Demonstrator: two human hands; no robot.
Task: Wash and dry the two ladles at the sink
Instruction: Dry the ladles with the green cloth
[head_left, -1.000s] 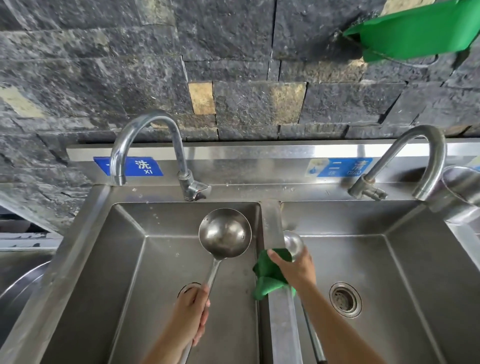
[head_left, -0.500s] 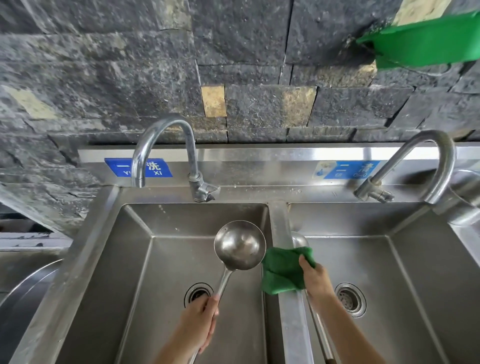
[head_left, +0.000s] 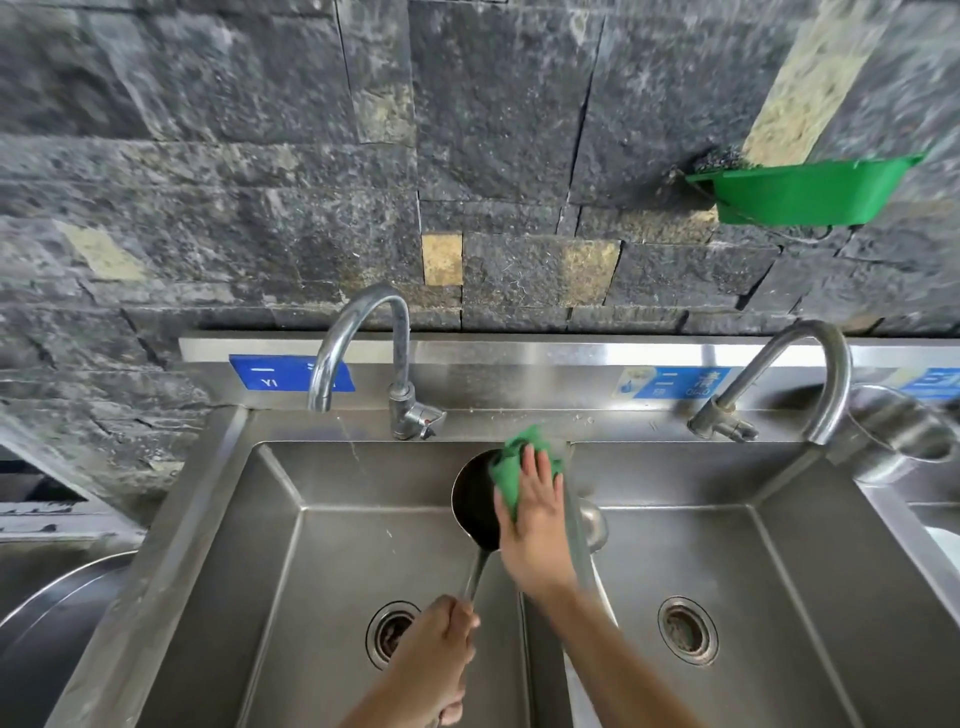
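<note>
My left hand (head_left: 434, 647) grips the handle of a steel ladle (head_left: 474, 501) held up over the left basin (head_left: 291, 561), its bowl facing me. My right hand (head_left: 532, 525) presses a green cloth (head_left: 511, 465) flat against the right side of that bowl. A second ladle (head_left: 595, 522) lies in the right basin (head_left: 779, 571) just past the divider; only part of its bowl shows behind my right hand.
Two curved taps rise at the back, the left tap (head_left: 363, 353) and the right tap (head_left: 795, 379); no water runs. A green plastic tray (head_left: 800, 192) hangs on the stone wall. A steel pot (head_left: 904, 431) stands at the far right and a round pan (head_left: 47, 623) at the left.
My right hand lifted the green cloth off the divider and moved it left onto the ladle's bowl. The camera view tilted upward, showing more wall.
</note>
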